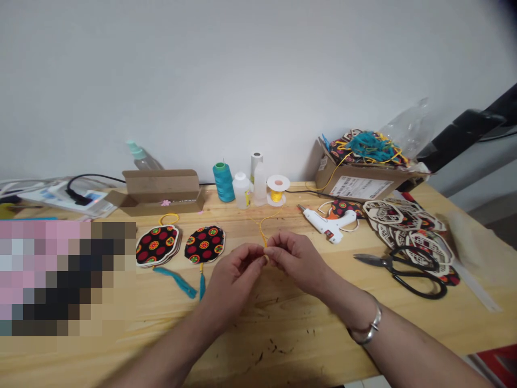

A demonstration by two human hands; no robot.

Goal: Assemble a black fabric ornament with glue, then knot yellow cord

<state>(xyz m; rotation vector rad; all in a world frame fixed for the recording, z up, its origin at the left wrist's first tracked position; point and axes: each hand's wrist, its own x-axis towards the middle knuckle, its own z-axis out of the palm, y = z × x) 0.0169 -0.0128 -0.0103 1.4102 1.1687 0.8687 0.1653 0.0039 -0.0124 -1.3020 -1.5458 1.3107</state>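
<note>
My left hand [239,272] and my right hand [294,260] meet over the middle of the table, both pinching a yellow cord [263,233] at their fingertips. The cord runs up from my fingers toward a spool of yellow cord [277,195] behind them. Left of my left hand lies a patterned octagonal fabric piece [204,244] with a teal tassel [202,285]. Beside it is a stack of similar pieces [157,244] with a yellow loop [168,219] and another teal tassel [176,280]. What exactly sits between my fingertips is partly hidden.
Black-handled scissors [390,263], a white glue gun [330,222] and more octagonal pieces [428,242] lie at right. Along the wall stand teal thread [223,182], small bottles [242,191], an open cardboard box [161,186] and a full carton [355,180]. Pixelation covers the left edge.
</note>
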